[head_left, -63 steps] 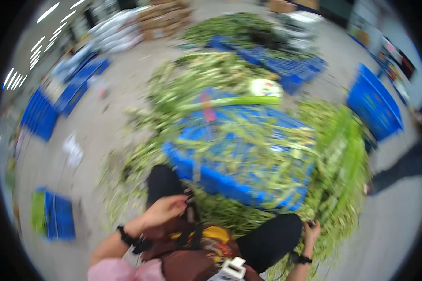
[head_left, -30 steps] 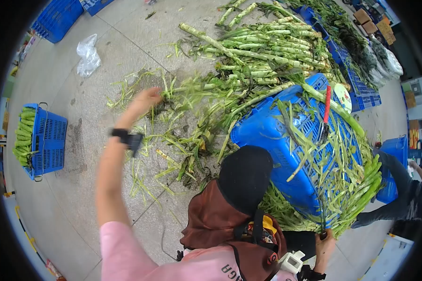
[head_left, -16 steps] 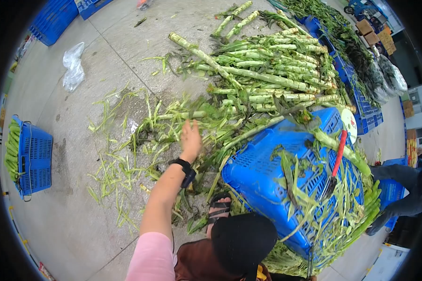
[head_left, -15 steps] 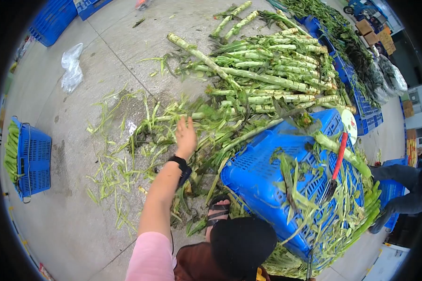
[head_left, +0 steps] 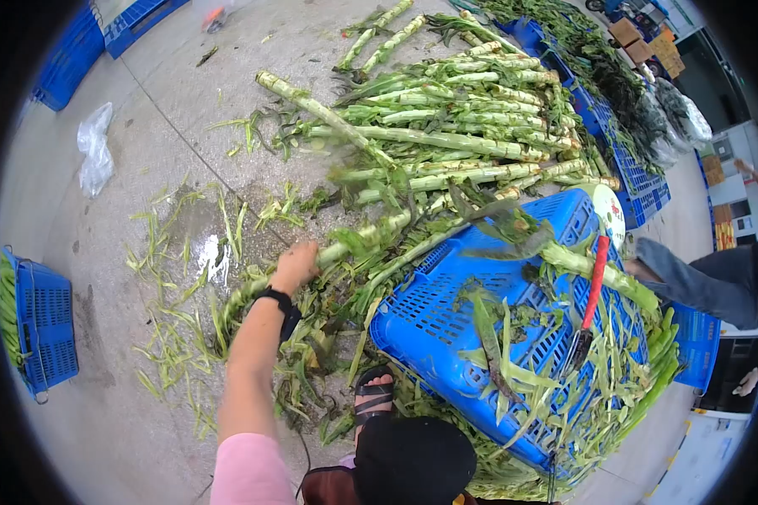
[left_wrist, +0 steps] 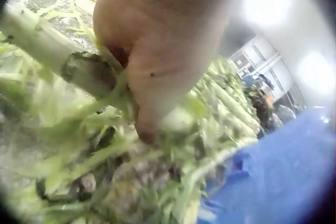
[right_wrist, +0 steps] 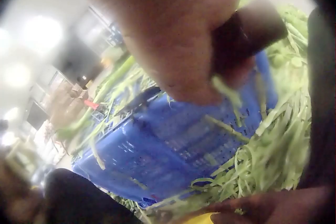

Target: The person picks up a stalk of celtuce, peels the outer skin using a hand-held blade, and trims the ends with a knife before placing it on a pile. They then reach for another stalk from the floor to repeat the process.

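Observation:
My left hand (head_left: 296, 267) grips a leafy celtuce stalk (head_left: 370, 234) low over the floor scraps, left of an upturned blue crate (head_left: 455, 303). In the left wrist view the thick pale stalk (left_wrist: 42, 45) passes under the curled fingers. My right hand (right_wrist: 178, 61), below the head view's lower edge, holds a tool by its dark brown handle (right_wrist: 252, 32) beside the crate. A thin dark blade (right_wrist: 142, 99) shows past that hand. On the crate lie green peelings (head_left: 556, 396), a red-handled tool (head_left: 596, 282) and another celtuce stalk (head_left: 602, 273).
A heap of celtuce stalks (head_left: 472, 126) covers the floor ahead. Long peelings (head_left: 177, 328) lie at left, near a plastic bag (head_left: 97, 150) and a filled blue basket (head_left: 50, 324). My sandalled foot (head_left: 375, 396) is by the crate. Another person's leg (head_left: 707, 278) is at right.
My left hand has swung from my lap out over the floor scraps, then come down and taken hold of a celtuce stalk. My right hand has left the head view. The view has tilted left.

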A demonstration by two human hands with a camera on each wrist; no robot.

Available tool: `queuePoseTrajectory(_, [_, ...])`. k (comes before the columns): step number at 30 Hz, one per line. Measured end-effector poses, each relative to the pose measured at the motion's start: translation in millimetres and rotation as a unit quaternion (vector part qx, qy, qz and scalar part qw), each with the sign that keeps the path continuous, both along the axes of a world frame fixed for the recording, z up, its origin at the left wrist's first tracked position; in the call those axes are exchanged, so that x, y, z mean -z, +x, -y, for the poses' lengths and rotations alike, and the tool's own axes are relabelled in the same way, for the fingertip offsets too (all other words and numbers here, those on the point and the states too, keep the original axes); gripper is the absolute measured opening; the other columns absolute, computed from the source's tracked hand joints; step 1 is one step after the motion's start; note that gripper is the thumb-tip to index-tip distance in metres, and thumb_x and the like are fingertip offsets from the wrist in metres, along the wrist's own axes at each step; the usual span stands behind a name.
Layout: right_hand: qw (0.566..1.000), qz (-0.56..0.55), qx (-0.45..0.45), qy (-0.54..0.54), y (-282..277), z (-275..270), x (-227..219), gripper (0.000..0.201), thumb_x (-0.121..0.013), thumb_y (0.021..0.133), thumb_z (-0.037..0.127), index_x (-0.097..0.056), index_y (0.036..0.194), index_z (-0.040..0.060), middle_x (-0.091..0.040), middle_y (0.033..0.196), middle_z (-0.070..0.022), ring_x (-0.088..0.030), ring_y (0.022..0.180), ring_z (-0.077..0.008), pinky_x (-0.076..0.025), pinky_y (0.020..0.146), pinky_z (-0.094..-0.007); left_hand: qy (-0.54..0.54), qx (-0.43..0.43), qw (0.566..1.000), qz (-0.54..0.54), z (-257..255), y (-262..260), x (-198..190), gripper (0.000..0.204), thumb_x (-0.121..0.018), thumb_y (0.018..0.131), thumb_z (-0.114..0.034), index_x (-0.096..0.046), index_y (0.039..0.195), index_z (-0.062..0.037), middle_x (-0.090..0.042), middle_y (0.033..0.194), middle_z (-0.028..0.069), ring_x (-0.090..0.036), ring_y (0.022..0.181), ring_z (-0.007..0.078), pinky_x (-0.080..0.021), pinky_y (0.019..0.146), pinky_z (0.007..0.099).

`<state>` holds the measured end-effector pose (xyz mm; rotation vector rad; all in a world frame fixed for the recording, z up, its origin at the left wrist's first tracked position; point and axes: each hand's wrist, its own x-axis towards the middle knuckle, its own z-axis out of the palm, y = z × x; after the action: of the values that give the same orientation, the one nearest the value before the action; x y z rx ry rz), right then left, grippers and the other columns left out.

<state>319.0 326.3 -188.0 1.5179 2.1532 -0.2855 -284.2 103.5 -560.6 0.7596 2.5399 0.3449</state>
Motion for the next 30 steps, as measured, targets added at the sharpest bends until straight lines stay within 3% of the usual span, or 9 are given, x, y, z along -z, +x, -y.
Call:
queuePoseTrajectory(4, [0.999,-0.041,-0.025,0.017,1,5,6,0.03,-0.067,0.081,0.029,-0.061,0.095,0.0038,-0.065,0.076,-0.0179,-0.063,0.071,-0.0364,-0.05,0.064,-0.0428,0.028,0.076,0.979,0.188,35,44,-39,0.041,-0.068,0.081,-0.032,-0.054,0.11,-0.0073,-0.06,0.104,0.0148,-0.058,0.102,0.0308,-0.047,0.085,0.0416])
queuePoseTrajectory(7, [0.997,-0.071,-0.03,0.02,7,10,11,0.03,-0.068,0.081,0.03,-0.061,0.096,0.0042,-0.065,0.077,-0.0186,-0.063,0.07,-0.0367,-0.049,0.063,-0.0439,-0.113,0.149,0.864,0.468,84,68,-85,0.047,-0.068,0.084,-0.032,-0.053,0.12,-0.0063,-0.063,0.099,0.0099,-0.06,0.094,0.022,-0.047,0.085,0.036])
queuePoseTrajectory(9, [0.994,-0.106,-0.017,0.035,8,16,19,0.032,-0.067,0.082,0.033,-0.061,0.097,0.006,-0.065,0.078,-0.018,-0.063,0.07,-0.0369,-0.049,0.062,-0.0435,-0.039,0.047,0.686,0.725,171,98,-35,0.04,-0.065,0.089,-0.028,-0.053,0.121,-0.0081,-0.061,0.095,0.0053,-0.058,0.094,0.0147,-0.047,0.081,0.0296])
queuePoseTrajectory(10, [0.991,-0.102,0.013,0.087,39,11,50,0.028,-0.076,0.064,0.013,-0.055,0.078,0.0006,-0.056,0.059,-0.014,-0.058,0.055,-0.0305,-0.045,0.054,-0.0386,0.028,-0.052,0.67,0.74,181,123,-52,0.037,-0.064,0.089,-0.028,-0.053,0.119,-0.0083,-0.061,0.093,0.0045,-0.058,0.09,0.0137,-0.048,0.077,0.0283])
queuePoseTrajectory(12, [0.987,-0.145,0.031,0.065,35,16,56,0.026,-0.074,0.067,0.01,-0.053,0.077,0.0002,-0.053,0.059,-0.0135,-0.053,0.053,-0.028,-0.044,0.053,-0.0364,0.161,-0.249,0.614,0.731,178,173,-104,0.031,-0.062,0.091,-0.027,-0.054,0.115,-0.0088,-0.06,0.087,0.0029,-0.058,0.083,0.0116,-0.048,0.069,0.0256])
queuePoseTrajectory(15, [0.981,-0.181,0.05,0.047,25,22,52,0.023,-0.072,0.069,0.009,-0.053,0.077,0.0002,-0.056,0.059,-0.0141,-0.057,0.053,-0.0318,-0.045,0.053,-0.038,0.171,-0.295,0.806,0.485,166,238,-102,0.019,-0.06,0.092,-0.023,-0.055,0.101,-0.0075,-0.052,0.073,-0.0024,-0.05,0.058,0.0075,-0.044,0.05,0.0234])
queuePoseTrajectory(22, [0.982,-0.146,-0.01,0.118,67,32,36,0.023,-0.074,0.07,0.015,-0.057,0.08,0.0036,-0.061,0.067,-0.0152,-0.061,0.065,-0.0359,-0.047,0.059,-0.043,0.306,-0.366,0.73,0.489,163,269,-200,0.027,-0.055,0.093,-0.034,-0.056,0.099,-0.0082,-0.05,0.062,-0.0012,-0.048,0.046,0.0091,-0.04,0.042,0.0239])
queuePoseTrajectory(27, [0.979,-0.15,0.026,0.139,103,46,48,0.023,-0.073,0.071,0.021,-0.06,0.083,0.0064,-0.064,0.072,-0.0161,-0.063,0.071,-0.0368,-0.048,0.062,-0.0453,0.312,-0.265,0.799,0.441,237,272,-290,0.03,-0.049,0.095,-0.028,-0.054,0.111,-0.0029,-0.048,0.055,0.0019,-0.047,0.039,0.0132,-0.037,0.036,0.0259])
queuePoseTrajectory(30, [0.974,-0.156,0.123,0.105,110,45,48,0.029,-0.072,0.073,0.027,-0.062,0.09,0.0072,-0.065,0.074,-0.0159,-0.064,0.074,-0.0365,-0.049,0.064,-0.045,0.297,-0.269,0.804,0.439,229,287,-369,0.027,-0.048,0.089,-0.018,-0.052,0.106,0.0025,-0.053,0.061,0.0077,-0.046,0.034,0.0178,-0.037,0.033,0.0294])
